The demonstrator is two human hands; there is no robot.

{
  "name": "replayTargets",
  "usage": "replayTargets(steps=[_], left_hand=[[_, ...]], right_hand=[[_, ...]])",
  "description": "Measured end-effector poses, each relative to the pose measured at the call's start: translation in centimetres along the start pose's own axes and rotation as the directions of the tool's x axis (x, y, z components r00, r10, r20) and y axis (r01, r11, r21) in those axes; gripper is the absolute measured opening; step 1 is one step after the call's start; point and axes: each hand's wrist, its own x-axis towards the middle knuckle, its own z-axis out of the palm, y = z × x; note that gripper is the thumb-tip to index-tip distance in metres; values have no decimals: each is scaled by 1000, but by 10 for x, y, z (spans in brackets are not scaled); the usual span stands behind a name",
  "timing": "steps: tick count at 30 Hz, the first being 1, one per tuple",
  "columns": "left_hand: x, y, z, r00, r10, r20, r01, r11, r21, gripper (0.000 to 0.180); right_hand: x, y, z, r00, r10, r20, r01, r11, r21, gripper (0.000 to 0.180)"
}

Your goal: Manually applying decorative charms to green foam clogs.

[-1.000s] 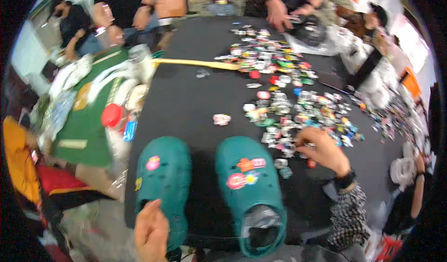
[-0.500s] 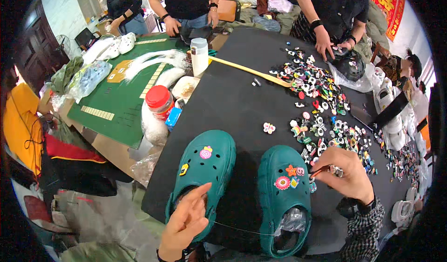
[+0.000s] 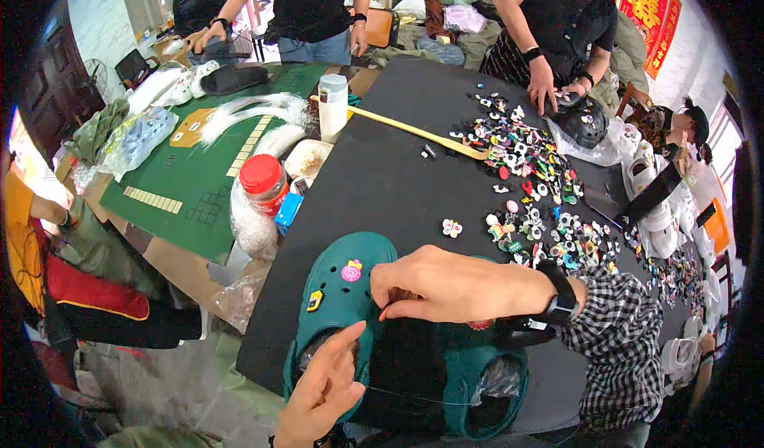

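On the black table before me lie two dark green clogs. The left clog [image 3: 338, 261] bears a pink swirl charm [image 3: 351, 270] and a yellow-and-black charm [image 3: 315, 300]. My right hand [image 3: 446, 285] reaches across to this clog's right edge, thumb and fingers pinching a small piece, probably a shoe charm, of which only a red-orange bit shows. My left hand [image 3: 326, 388] is beside its heel opening, index finger stretched out, thumb apart, holding nothing. The right clog [image 3: 487, 388] is mostly covered by my right forearm; clear plastic lies inside its heel.
A large pile of colourful charms [image 3: 541, 161] spreads at the right, with one butterfly-like charm [image 3: 452, 228] apart. A yellow stick [image 3: 406, 127], red-lidded jar [image 3: 263, 185], blue box [image 3: 288, 212] and white bottle [image 3: 333, 106] stand or lie farther off. Across the table a co-worker handles a black clog [image 3: 581, 126].
My right hand has swung left from beside the right clog to the left clog, still pinching the small piece. My left hand has barely moved. A co-worker at the back has moved left.
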Motion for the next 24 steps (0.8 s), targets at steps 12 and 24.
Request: replayTargets(steps=[12, 24], left_hand=[[5, 8, 4, 975, 217, 51, -214, 974, -69, 68], [-29, -2, 4, 954, 301, 11, -239, 779, -579, 95]], right_hand=[[8, 9, 2, 996, -80, 44, 85, 991, -108, 15], [-2, -41, 0, 999, 45, 7, -45, 996, 81, 14]])
